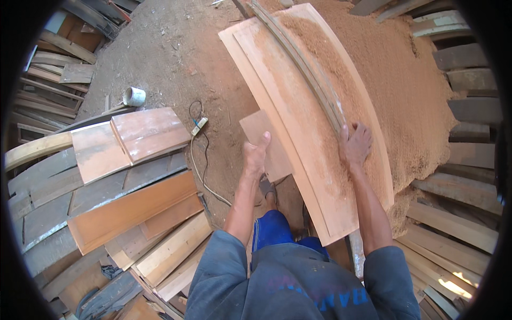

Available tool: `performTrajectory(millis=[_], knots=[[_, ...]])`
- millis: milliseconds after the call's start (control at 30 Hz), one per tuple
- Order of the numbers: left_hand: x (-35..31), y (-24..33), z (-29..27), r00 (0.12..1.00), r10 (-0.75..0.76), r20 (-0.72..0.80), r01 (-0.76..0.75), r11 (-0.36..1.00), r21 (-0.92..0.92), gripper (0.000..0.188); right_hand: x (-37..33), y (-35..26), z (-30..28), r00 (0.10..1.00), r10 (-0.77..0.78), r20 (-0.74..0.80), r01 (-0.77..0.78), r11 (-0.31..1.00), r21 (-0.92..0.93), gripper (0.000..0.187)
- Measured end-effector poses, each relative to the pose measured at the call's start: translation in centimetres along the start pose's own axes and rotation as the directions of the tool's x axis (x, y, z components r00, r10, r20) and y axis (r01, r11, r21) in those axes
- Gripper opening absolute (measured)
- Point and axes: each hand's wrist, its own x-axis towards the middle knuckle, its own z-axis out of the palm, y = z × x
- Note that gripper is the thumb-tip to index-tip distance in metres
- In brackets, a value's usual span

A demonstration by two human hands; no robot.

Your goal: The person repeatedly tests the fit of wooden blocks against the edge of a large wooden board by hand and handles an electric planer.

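My left hand [256, 156] grips a small flat wooden board [277, 154] beside the left edge of a big wooden panel [314, 144]. The thumb lies on the board's upper face; the other fingers are hidden. Over the panel, my right hand [356, 145] is curled at the near end of a long, narrow wooden strip [306, 66], thumb against it. This strip runs away from me along the panel toward its far edge. Sawdust lies on the panel's surface, thickest right of the strip.
A thick heap of sawdust [410, 106] covers the ground at right. Stacked planks [453, 218] line the right side. At left are more boards [133, 210], a white bucket [134, 96], and a power strip [199, 126] with its cable on the dirt floor.
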Motion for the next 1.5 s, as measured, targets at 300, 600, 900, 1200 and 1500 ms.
performTrajectory(millis=[300,600,900,1200,1500], knots=[[21.3,12.8,-0.5,0.999,0.03,-0.022,-0.028,0.993,0.115,0.052,0.0,0.5,0.1,1.0,-0.01,-0.008,0.01,1.0,0.02,0.045],[31.3,17.9,-2.5,0.999,0.041,-0.025,-0.039,0.995,0.096,0.05,-0.6,-0.1,-0.1,0.999,-0.04,0.032,0.04,0.999,0.004,0.046],[7.9,4.7,-0.5,0.999,-0.015,-0.031,0.018,0.993,0.119,0.052,0.3,0.3,0.0,0.999,-0.038,0.035,0.041,0.996,-0.083,0.055],[-18.2,-12.9,-0.8,0.998,0.066,-0.023,-0.058,0.968,0.245,0.058,0.1,-0.1,0.0,0.997,0.008,0.077,-0.005,1.0,-0.03,0.063],[-33.7,-18.9,0.1,0.986,-0.159,-0.058,0.169,0.914,0.368,0.064,0.0,0.6,0.7,1.0,0.006,0.03,-0.006,1.0,-0.004,0.066]])
